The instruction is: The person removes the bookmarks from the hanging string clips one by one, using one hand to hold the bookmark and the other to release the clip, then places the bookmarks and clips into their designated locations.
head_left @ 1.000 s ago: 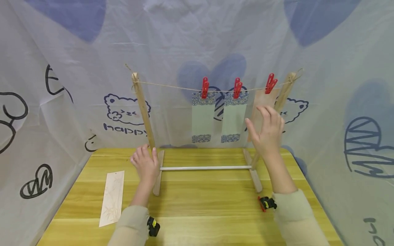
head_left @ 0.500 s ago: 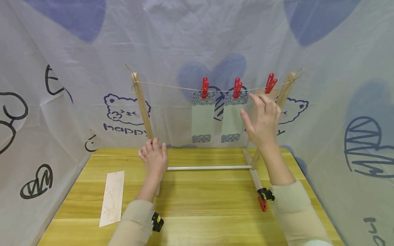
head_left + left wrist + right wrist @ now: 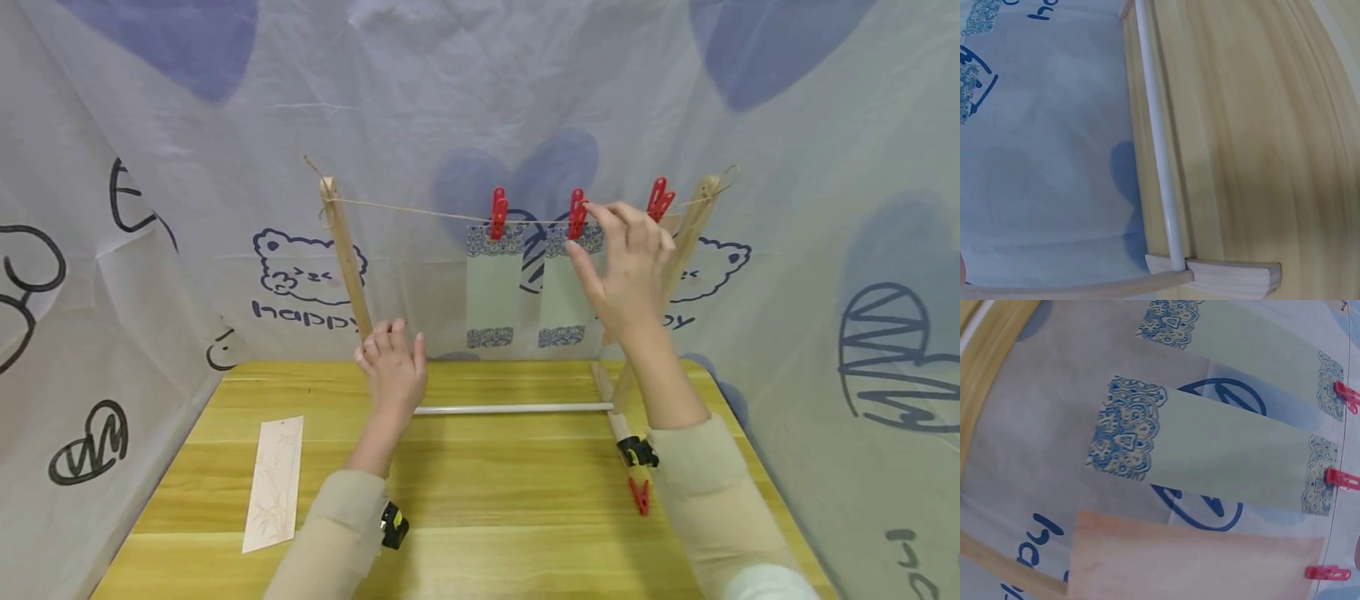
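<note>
My right hand (image 3: 630, 275) is raised in front of the string (image 3: 412, 209), its thumb and fingers spread apart. Its fingertips are beside the middle red clothespin (image 3: 576, 215); whether they touch it, I cannot tell. That clothespin holds a pale green card (image 3: 1229, 447) with blue patterned ends. Another red clothespin (image 3: 498, 215) grips a matching card (image 3: 492, 287) to the left. Partly behind my right hand, a third clothespin (image 3: 1327, 573) holds a pinkish card (image 3: 1197, 559). My left hand (image 3: 395, 375) hovers empty by the left post (image 3: 347, 258), fingers loosely bent.
A pale bookmark-like card (image 3: 273, 483) with a plant drawing lies on the table (image 3: 495, 533) at left. A loose red clothespin (image 3: 640, 497) lies near the right wooden foot (image 3: 602, 382). A white rod (image 3: 517, 408) joins the stand's two sides low down.
My right hand has moved up and left, from in front of the pinkish card to the middle clothespin. My left hand has moved right and slightly up. The hanging cards stay in place.
</note>
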The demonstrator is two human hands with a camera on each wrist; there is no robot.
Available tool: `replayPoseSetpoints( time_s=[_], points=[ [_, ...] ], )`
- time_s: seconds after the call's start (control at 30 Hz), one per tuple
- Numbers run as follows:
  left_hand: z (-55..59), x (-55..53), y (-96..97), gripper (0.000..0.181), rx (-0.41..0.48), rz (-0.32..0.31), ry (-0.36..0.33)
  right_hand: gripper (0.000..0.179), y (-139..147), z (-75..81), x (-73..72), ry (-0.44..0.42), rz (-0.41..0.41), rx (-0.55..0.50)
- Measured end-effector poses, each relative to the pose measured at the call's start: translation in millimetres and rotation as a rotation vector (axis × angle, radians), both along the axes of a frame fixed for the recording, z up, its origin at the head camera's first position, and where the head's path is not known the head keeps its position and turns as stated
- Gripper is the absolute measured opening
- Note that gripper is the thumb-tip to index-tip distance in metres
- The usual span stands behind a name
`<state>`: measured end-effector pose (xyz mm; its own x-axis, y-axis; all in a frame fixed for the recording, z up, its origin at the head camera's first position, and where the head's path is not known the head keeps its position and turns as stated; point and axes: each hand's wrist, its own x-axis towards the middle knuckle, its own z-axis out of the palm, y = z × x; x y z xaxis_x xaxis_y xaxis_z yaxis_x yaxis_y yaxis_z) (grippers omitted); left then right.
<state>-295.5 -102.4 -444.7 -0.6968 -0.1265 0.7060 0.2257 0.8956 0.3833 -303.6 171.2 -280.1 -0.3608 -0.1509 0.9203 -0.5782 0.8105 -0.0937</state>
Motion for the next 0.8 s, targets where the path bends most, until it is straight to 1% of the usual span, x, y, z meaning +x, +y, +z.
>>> replayPoseSetpoints(
  time_s=[0.1,0.27,0.33,0.43,0.5,0.57,0.67,0.73,0.8],
  points=[
    [3.6,-1.8,5.4,0.042,-0.004,-0.002,-0.006,0.052,-5,3.6,-3.4,0.01,0.023,0.014],
    [6.9,-4.7,13.5,0.044,-0.01,-0.023,-0.004,0.051,-13,8.3,-9.9,0.02,0.062,0.028],
    [8.5,-5.9,16.3,0.044,-0.01,-0.045,-0.017,0.05,-15,10.6,-11.7,0.022,0.071,0.036],
    [12.2,-6.9,20.3,0.045,-0.016,-0.075,-0.059,0.049,-17,15.6,-13.9,0.015,0.068,0.065],
    [13.6,-7.6,22.7,0.047,-0.019,-0.089,-0.09,0.05,-18,19.6,-14.8,-0.005,0.057,0.095],
    [14.0,-8.7,25.3,0.048,-0.009,-0.1,-0.099,0.051,-18,23.5,-16.3,-0.027,0.045,0.13],
    [12.7,-11.2,29.3,0.046,0.022,-0.113,-0.077,0.053,-20,28.3,-18.4,-0.059,0.036,0.185],
    [12.1,-12.9,32.0,0.044,0.034,-0.127,-0.044,0.054,-21,30.7,-19.5,-0.073,0.023,0.223],
    [11.8,-14.3,34.2,0.044,0.03,-0.14,-0.023,0.055,-23,33.2,-20.1,-0.087,0.015,0.255]
  ],
)
